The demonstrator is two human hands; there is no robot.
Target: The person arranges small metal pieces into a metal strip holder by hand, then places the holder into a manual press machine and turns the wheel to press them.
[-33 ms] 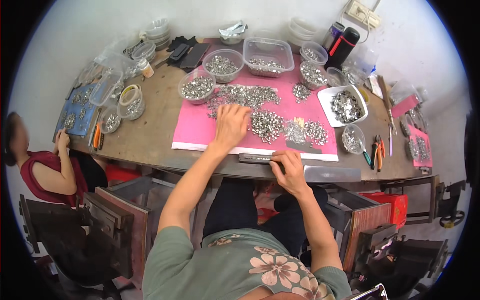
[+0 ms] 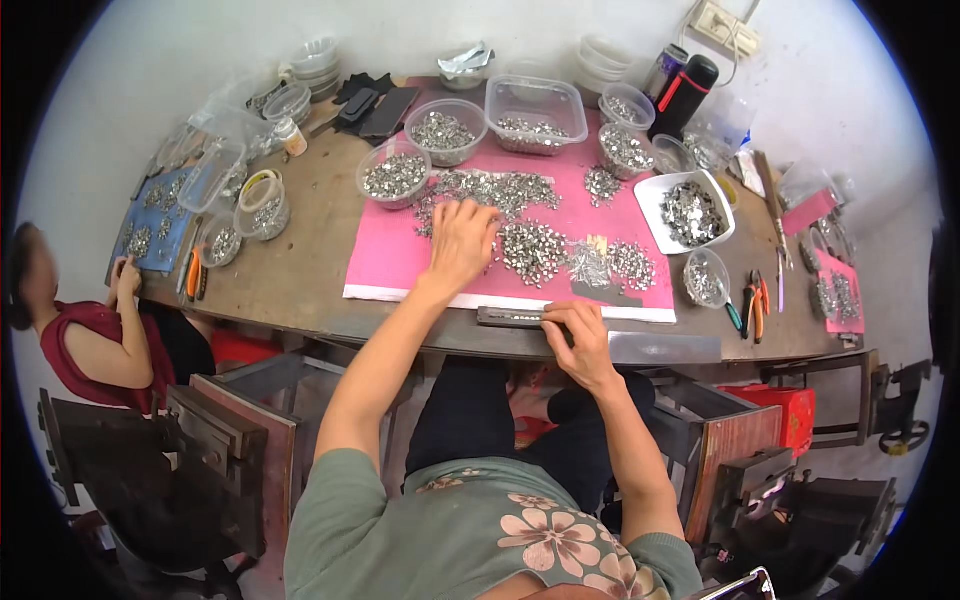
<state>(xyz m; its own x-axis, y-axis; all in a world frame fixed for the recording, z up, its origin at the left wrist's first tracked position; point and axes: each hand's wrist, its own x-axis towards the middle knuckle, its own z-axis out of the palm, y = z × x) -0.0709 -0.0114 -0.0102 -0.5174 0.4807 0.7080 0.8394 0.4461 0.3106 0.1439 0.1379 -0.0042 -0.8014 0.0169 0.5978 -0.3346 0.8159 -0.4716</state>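
Note:
My left hand is over the pink mat, at the near edge of a wide heap of small shiny metal pieces. Its fingers are bent down and drawn together; the tips are hidden, so what they pinch does not show. My right hand grips the right end of a narrow dark grooved bar at the table's front edge. Small bright pieces sit in a row along the bar's groove. Between my hands and beyond lie a heap of chunkier pieces, thin silvery pins and another small heap.
Clear tubs of metal parts and a white tray surround the mat. Right of it are pliers and a black flask. A metal plate lies at the front edge. Another person sits at far left.
My left hand has shifted slightly away from me over the mat. My right hand and the grooved bar stay nearly where they were.

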